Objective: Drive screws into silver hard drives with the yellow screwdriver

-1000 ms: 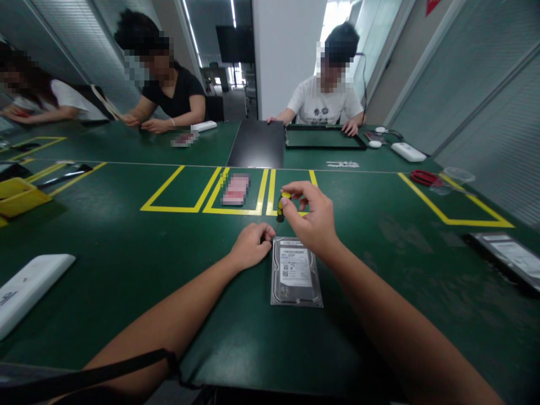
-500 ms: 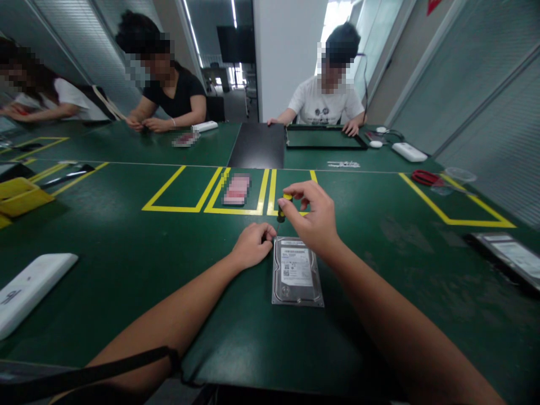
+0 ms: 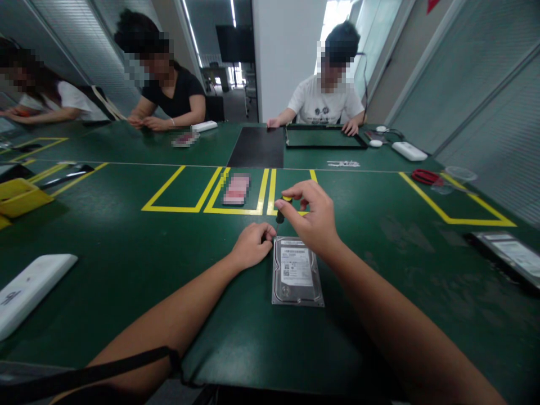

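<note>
Clock directions taken on the surface (image 3: 177, 304), 12 pointing away from the wearer. Right grip (image 3: 314, 216): thumb and fingers clamped on the handle of a small yellow-and-black screwdriver (image 3: 280, 217). The handle sits at the fingertip end, at 9 o'clock from the middle of the hand, close to upright; its thin shaft runs down toward the 11 o'clock corner of the hard drive (image 3: 297, 273). Whether the tip touches the drive cannot be told. The drive lies flat, label up, between 6 and 7 o'clock from the right grip, whose palm side overhangs its far edge. Left grip (image 3: 253, 244): fingers curled in, thumb tucked near them, fingertips at the same corner and just beside the shaft; whether they pinch anything, cannot tell. From this grip the drive lies toward 4 o'clock. Surroundings, read from the drive: second drive (image 3: 514, 253) well apart at 3 o'clock; red item (image 3: 426, 177) at 2; white device (image 3: 31, 292) at 9; yellow bin (image 3: 25, 197) between 9 and 10; pink item (image 3: 237, 189), pixelated, at 11, inside yellow tape (image 3: 171, 209). Black panel (image 3: 257, 147) between 11 and 12, farther off. At 12, a person in a white shirt (image 3: 323, 107) rests one hand on a black frame (image 3: 327, 147).
</note>
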Tool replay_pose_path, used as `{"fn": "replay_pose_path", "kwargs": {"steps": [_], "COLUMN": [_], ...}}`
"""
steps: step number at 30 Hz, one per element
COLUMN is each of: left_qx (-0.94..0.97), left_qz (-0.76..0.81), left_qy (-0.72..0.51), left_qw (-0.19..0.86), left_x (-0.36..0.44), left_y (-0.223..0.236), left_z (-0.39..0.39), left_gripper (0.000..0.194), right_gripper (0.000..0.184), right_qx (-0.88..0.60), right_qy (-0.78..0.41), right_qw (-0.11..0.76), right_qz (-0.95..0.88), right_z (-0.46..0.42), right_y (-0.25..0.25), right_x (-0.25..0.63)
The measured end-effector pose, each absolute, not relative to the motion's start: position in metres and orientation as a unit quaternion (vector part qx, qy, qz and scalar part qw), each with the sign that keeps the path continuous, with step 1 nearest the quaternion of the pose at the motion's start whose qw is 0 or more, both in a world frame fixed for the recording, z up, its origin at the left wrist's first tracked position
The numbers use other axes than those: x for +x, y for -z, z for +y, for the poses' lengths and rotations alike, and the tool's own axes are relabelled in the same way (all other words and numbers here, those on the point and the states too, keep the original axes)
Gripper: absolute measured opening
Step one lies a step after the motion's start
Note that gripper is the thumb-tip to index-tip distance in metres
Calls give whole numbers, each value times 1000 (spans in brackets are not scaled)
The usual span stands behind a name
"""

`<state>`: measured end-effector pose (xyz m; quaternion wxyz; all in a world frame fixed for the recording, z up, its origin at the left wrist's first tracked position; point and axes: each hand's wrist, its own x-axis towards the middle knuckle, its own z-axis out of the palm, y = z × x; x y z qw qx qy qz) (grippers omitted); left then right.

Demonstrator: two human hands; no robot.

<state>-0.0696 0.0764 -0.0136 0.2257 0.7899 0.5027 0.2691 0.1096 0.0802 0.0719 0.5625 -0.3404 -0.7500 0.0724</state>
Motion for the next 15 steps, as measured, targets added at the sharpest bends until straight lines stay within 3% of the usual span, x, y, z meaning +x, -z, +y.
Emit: {"fn": "replay_pose_path", "kwargs": {"steps": [15], "left_qx": [792], "left_qz": [500], "left_qy": [-269], "left_qw": [223], "left_x": [-69], "left_y": [14], "left_z": [77], "left_gripper": [16], "right_gripper": [12], "right_qx": [-342], "right_qy": [-66], "right_qw": [565], "right_qz": [-748], "right_z": [78], "right_y": [-72], "right_x": [109]}}
